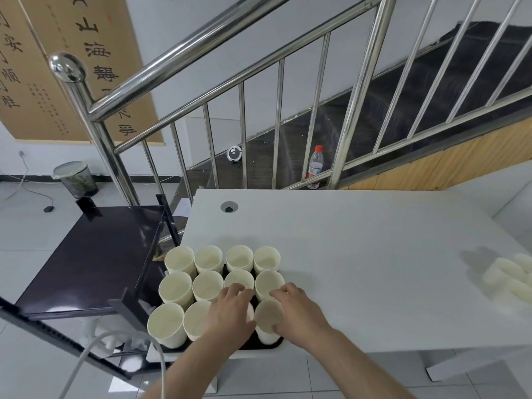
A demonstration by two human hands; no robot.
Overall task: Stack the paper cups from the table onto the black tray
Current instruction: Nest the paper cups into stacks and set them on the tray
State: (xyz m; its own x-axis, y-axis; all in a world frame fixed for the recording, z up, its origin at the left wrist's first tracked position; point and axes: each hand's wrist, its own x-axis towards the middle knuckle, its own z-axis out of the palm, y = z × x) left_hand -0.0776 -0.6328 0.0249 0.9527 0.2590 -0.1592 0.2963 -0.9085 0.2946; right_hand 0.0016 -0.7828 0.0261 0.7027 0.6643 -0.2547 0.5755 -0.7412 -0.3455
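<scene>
Several cream paper cups (179,260) stand upright in rows on the black tray (275,345) at the white table's near left corner. My left hand (233,309) covers a cup in the front row, its fingers curled over the rim. My right hand (296,308) grips the front right cup (267,316), thumb at the near rim and fingers over the far side. More paper cups (508,279) lie on their sides at the table's right edge, blurred.
A white table (359,254) has a cable hole (229,206) at the back left. A black cart (95,254) stands to the left. Behind are a steel stair railing (241,133), a water bottle (315,165) and a bin (77,178).
</scene>
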